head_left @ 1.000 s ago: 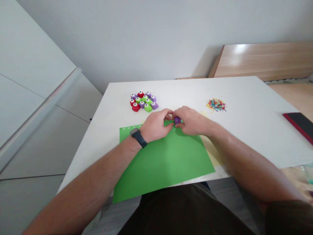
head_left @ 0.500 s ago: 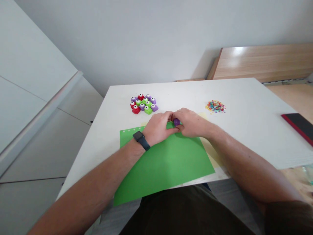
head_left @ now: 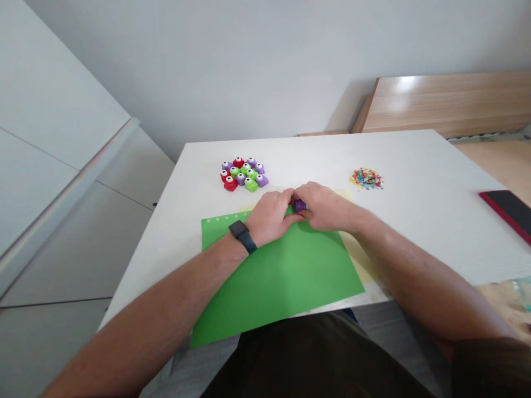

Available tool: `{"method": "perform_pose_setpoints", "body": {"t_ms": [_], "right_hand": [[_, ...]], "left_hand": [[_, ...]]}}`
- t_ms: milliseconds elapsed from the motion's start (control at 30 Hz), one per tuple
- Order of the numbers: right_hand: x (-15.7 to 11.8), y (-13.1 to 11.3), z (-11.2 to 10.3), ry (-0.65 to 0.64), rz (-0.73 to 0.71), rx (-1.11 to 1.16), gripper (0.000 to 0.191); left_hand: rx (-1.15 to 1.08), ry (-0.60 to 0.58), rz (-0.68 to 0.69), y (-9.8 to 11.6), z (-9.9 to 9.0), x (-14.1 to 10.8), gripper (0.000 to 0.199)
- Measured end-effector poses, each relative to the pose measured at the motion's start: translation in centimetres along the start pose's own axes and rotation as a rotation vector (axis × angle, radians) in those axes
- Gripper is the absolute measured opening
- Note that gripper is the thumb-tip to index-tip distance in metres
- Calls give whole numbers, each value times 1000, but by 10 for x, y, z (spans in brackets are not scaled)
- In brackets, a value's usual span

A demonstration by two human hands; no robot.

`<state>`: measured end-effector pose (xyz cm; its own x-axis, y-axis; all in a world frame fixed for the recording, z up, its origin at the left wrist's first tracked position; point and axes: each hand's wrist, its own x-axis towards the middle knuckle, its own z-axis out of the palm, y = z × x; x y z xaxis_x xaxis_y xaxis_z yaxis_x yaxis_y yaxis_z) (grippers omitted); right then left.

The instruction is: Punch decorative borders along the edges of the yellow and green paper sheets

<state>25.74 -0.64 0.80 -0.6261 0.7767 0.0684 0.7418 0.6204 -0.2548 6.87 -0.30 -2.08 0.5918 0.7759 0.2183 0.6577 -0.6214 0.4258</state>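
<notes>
A small purple craft punch (head_left: 300,205) sits at the far edge of a green sheet of paper (head_left: 282,276), mostly covered by fingers. My left hand (head_left: 271,218), with a dark watch at the wrist, closes on it from the left, thumb and fingertips meeting my right hand. From the other side my right hand (head_left: 321,206) is curled round the punch. Small pale holes run along the sheet's far edge, left of my hands. Beyond them lies a group of red, green and purple craft punches (head_left: 244,173) with white tops bearing dark marks.
A pile of colourful paper bits (head_left: 366,178) lies to the right on the white table (head_left: 415,210). Yellow paper (head_left: 365,262) shows beneath the green sheet. A dark item with a red edge (head_left: 508,213) rests at the far right. A wall stands behind.
Both hands stay closed around the punch at the sheet's far edge, with only a slight shift of the left wrist to the right. The view has moved a little.
</notes>
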Motion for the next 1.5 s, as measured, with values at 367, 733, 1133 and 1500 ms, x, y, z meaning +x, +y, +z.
{"method": "perform_pose_setpoints", "body": {"t_ms": [367,733,1133,1500], "right_hand": [[0,-1,0,-9,18,9,26],[-1,3,-7,-6,37,14,26],[-2,8,-12,-65,79,10,25],[-3,9,-14,-60,99,35,27]], "left_hand": [[-114,6,-30,-4,-3,-1,48],[-136,27,-28,-12,-3,-6,56],[-120,43,-59,-14,-1,-8,33],[-146,41,-66,-15,-4,-8,29]]}}
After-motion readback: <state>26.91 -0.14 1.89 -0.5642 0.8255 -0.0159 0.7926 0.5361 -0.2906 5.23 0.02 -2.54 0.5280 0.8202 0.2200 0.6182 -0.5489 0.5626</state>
